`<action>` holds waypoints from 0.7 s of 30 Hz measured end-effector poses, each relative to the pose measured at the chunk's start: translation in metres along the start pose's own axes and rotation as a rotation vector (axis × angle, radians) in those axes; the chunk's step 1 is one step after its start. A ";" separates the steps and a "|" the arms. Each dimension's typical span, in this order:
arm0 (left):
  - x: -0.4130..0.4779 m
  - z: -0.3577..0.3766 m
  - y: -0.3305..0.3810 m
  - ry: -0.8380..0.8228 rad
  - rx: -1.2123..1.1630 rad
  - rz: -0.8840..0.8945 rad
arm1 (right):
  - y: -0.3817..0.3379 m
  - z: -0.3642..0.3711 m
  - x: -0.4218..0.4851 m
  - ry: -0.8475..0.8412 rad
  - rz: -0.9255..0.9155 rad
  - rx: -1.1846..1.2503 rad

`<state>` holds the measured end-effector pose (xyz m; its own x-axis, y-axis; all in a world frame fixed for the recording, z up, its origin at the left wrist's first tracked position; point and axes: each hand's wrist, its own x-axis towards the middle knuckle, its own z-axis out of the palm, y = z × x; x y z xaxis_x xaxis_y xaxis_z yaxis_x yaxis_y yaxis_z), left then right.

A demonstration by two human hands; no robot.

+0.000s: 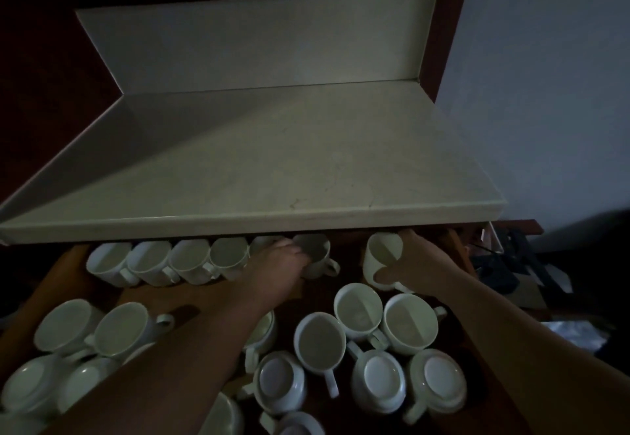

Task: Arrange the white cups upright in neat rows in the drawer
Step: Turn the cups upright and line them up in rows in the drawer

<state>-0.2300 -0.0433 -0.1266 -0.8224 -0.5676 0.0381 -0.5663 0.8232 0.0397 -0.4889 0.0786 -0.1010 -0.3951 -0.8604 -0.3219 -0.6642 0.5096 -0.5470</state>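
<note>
The right hand (417,260) grips a white cup (380,253) at the back of the drawer (70,264); the left hand (281,260) holds the neighbouring cup (315,252).

No text, label, brand, number or sign legible anywhere. Plain and unmarked on the white cups (359,308), upturned bases included, and on the pale counter (272,161). Too dark and blurred among the clutter at the right edge (511,264) to tell.
</note>
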 end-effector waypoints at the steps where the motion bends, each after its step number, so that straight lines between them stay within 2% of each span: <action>1: 0.000 0.000 0.000 -0.011 0.007 -0.005 | -0.002 0.002 0.001 -0.005 0.021 -0.003; 5: 0.001 0.000 -0.001 -0.082 0.051 -0.024 | -0.012 0.011 0.002 -0.067 0.112 -0.038; 9: 0.003 0.000 -0.001 -0.105 0.085 -0.018 | -0.027 0.021 0.009 -0.083 0.120 -0.061; 16: -0.001 0.007 -0.001 0.008 -0.039 -0.033 | -0.040 0.037 0.015 -0.091 0.067 0.043; 21: -0.004 0.012 -0.003 0.001 -0.064 -0.080 | -0.032 0.036 0.016 -0.080 0.053 0.092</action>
<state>-0.2254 -0.0437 -0.1386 -0.7745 -0.6317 0.0329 -0.6257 0.7728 0.1067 -0.4513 0.0488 -0.1161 -0.3741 -0.8315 -0.4107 -0.5812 0.5553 -0.5948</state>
